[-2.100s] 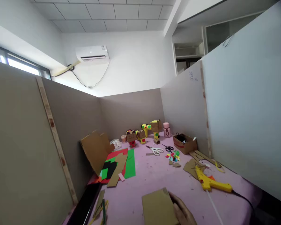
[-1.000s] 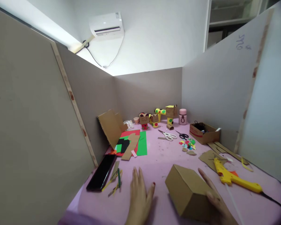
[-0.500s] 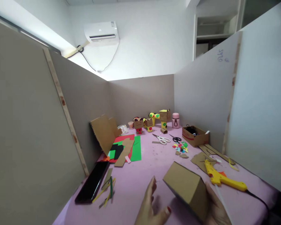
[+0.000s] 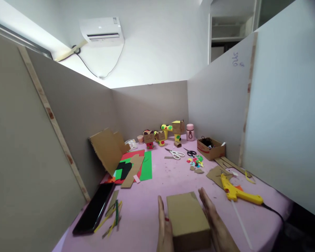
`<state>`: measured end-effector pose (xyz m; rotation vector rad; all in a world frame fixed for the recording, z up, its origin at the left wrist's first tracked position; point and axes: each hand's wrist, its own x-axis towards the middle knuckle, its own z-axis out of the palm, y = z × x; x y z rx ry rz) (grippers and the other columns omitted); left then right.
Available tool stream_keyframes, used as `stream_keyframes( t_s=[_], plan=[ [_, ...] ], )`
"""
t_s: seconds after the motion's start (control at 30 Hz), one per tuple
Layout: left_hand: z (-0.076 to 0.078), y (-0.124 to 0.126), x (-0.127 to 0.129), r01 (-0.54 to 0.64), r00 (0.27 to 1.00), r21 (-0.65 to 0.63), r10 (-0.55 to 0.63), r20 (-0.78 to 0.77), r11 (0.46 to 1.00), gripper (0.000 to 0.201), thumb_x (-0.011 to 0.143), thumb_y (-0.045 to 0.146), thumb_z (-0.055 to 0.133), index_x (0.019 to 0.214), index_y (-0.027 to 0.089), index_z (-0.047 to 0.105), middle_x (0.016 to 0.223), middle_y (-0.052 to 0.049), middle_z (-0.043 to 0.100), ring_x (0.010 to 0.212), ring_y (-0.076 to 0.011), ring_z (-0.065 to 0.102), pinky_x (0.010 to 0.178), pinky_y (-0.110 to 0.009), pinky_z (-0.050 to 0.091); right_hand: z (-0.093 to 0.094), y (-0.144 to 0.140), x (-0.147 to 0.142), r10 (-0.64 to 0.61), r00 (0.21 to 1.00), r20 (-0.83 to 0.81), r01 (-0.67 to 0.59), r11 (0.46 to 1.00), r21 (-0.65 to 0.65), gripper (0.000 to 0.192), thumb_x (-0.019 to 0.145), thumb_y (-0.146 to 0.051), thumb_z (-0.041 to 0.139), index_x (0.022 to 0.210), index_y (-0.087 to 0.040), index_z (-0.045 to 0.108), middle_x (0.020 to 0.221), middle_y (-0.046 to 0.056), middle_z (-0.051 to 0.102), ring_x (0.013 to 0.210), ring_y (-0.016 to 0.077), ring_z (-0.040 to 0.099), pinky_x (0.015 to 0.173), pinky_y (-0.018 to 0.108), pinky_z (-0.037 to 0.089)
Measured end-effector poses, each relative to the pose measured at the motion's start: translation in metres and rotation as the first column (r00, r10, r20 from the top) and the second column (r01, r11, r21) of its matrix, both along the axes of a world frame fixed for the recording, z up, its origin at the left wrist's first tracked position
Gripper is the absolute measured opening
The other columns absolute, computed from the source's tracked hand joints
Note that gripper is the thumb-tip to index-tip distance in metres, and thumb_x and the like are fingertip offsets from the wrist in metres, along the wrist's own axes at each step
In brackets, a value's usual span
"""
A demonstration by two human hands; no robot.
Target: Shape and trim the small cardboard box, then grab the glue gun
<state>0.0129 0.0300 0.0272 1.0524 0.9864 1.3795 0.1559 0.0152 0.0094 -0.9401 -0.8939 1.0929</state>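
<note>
A closed brown cardboard box (image 4: 186,213) sits low in front of me, its flat top facing up. My left hand (image 4: 165,224) stands on edge along the box's left side, fingers straight, with a narrow gap near the fingertips. Along the right side my right hand (image 4: 215,220) is likewise stretched out flat, close against the box. Whether either palm presses on the cardboard I cannot tell. The lower part of the box and both wrists run off the bottom of the view.
A yellow glue gun (image 4: 238,192) with a cord lies at right, near cardboard scraps (image 4: 216,175). White scissors (image 4: 176,154), black scissors (image 4: 191,152) and paper bits (image 4: 195,161) lie farther back. At left are a black phone-like slab (image 4: 94,210), paper strips (image 4: 117,213) and coloured sheets (image 4: 147,168).
The box has gone from tilted in my right hand to level between both hands, farther left in view. My right hand has straightened along its side; my left has come up beside it.
</note>
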Motion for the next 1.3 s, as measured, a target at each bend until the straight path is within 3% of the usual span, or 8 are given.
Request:
stream_keyframes(
  t_s=[0.3,0.47,0.53,0.63,0.83,1.0,1.13,1.3],
  plan=[
    [0.016,-0.009,0.007,-0.007,0.997,-0.034,0.004,-0.082,0.999,0.099,0.074,0.078,0.034,0.146,0.011,0.019,0.159,-0.01,0.009,0.145,-0.0185,-0.001,0.117,-0.03,0.001,0.017,-0.005,-0.01,0.088,0.993,0.078,-0.084,0.995,-0.052,0.084,0.08,-0.073,0.043,0.146,-0.022,0.029,0.157,0.005,0.018,0.144,0.0216,0.009,0.116,0.04,0.001],
    [0.001,-0.001,-0.004,0.085,0.996,-0.028,-0.085,0.019,0.996,0.13,0.055,0.085,0.049,0.146,0.012,-0.009,0.159,-0.014,-0.004,0.145,-0.0265,0.003,0.117,-0.036,0.012,0.012,-0.004,0.001,0.204,0.97,-0.135,-0.209,0.977,-0.03,0.081,0.084,-0.071,0.038,0.148,-0.024,0.022,0.157,0.004,0.016,0.143,0.0192,0.014,0.115,0.038,0.011],
    [-0.002,-0.002,-0.01,0.155,0.988,0.038,-0.155,0.004,0.987,0.153,0.033,0.074,0.075,0.145,0.015,-0.012,0.157,-0.019,0.013,0.141,-0.0342,0.021,0.114,-0.04,0.023,0.008,-0.003,0.008,0.269,0.955,-0.121,-0.268,0.963,0.028,0.089,0.078,-0.07,0.052,0.148,-0.025,0.021,0.156,0.005,0.02,0.142,0.021,0.018,0.114,0.038,0.018],
    [0.006,-0.011,-0.017,0.36,0.932,0.054,-0.362,0.032,0.931,0.142,0.049,0.05,0.084,0.143,0.02,-0.019,0.145,-0.021,0.038,0.125,-0.0324,0.049,0.102,-0.04,0.04,0.003,-0.002,0.017,0.393,0.918,-0.051,-0.384,0.915,0.124,0.104,0.062,-0.059,0.076,0.146,-0.028,0.024,0.153,0.007,0.029,0.141,0.0251,0.021,0.11,0.039,0.026],
    [0.035,-0.021,-0.019,0.171,0.979,-0.095,-0.158,0.131,0.981,0.124,0.054,0.056,0.08,0.144,0.015,0.004,0.14,-0.023,0.045,0.123,-0.0334,0.051,0.099,-0.038,0.044,0.003,-0.002,0.017,0.278,0.958,0.073,-0.287,0.937,0.199,0.09,0.059,-0.058,0.079,0.138,-0.035,0.042,0.149,0.007,0.039,0.137,0.0306,0.03,0.109,0.043,0.028],
    [0.026,-0.015,-0.024,0.07,0.99,-0.179,-0.045,0.135,0.981,0.119,0.047,0.065,0.077,0.142,0.014,0.028,0.135,-0.019,0.054,0.129,-0.0369,0.044,0.102,-0.04,0.043,-0.001,-0.001,0.015,0.249,0.966,0.069,-0.259,0.927,0.271,0.077,0.065,-0.065,0.07,0.133,-0.034,0.051,0.147,0.005,0.041,0.136,0.0325,0.031,0.11,0.044,0.027],
    [0.025,-0.018,-0.029,0.14,0.961,-0.356,-0.039,0.275,0.924,0.074,0.073,0.061,0.058,0.131,0.017,0.049,0.122,-0.011,0.067,0.13,-0.0327,0.045,0.108,-0.046,0.037,0.01,-0.007,0.009,0.29,0.952,-0.099,-0.269,0.944,0.19,0.051,0.081,-0.054,0.06,0.127,-0.033,0.056,0.142,0.004,0.051,0.133,0.0285,0.04,0.11,0.044,0.028],
    [0.031,-0.023,-0.029,0.096,0.921,-0.365,0.057,0.386,0.926,0.043,0.085,0.044,0.051,0.116,0.016,0.062,0.121,-0.004,0.068,0.132,-0.022,0.042,0.11,-0.033,0.035,0.02,-0.024,-0.006,0.322,0.916,-0.239,-0.305,0.947,0.106,0.056,0.078,-0.062,0.057,0.124,-0.031,0.06,0.134,0.004,0.059,0.132,0.0295,0.04,0.111,0.045,0.026]
  ],
)
